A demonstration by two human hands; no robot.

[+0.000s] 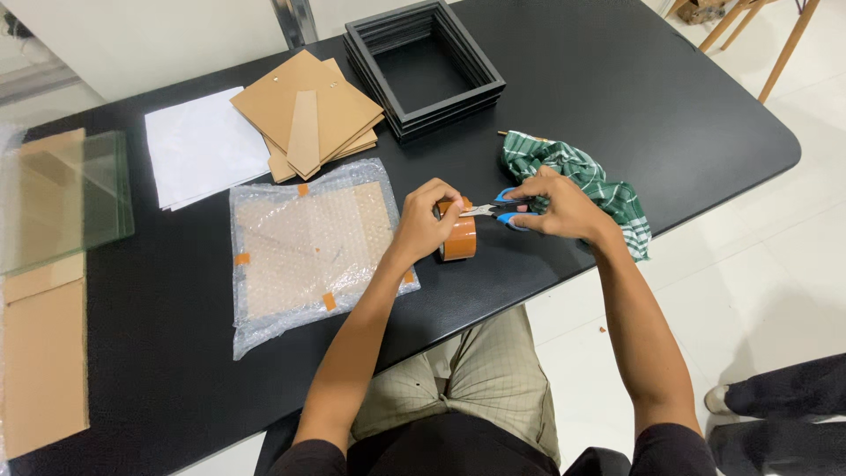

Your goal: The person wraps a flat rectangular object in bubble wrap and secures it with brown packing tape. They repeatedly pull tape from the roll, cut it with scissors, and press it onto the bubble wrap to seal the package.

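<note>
Both hands meet just in front of the body, over the near edge of the bench (pixel 617 79). Left hand (pixel 426 222) is curled around a roll of brown tape (pixel 458 236), which stands on its edge on the bench, fingers closed over its top. Right hand (pixel 560 207) is closed through the blue handles of the scissors (pixel 493 210); their blades point left, long axis running almost level from right hand toward left, the tips reaching the top of the roll just beside the left fingers. How far the blades are parted cannot be told. The tape lies between the two hands, nearer the left, which has it.

Just left of the roll lies a flat bubble-wrapped parcel (pixel 308 247) with small brown tape tabs on its edges. Behind the right hand is a crumpled green checked cloth (pixel 590 181). Farther back sit brown boards (pixel 308 115), white paper (pixel 198 145) and a stack of black frames (pixel 423 66). At far left a glass pane (pixel 62 198) rests over cardboard (pixel 44 353). Another person's dark legs and shoe show at the lower right, on the floor.
</note>
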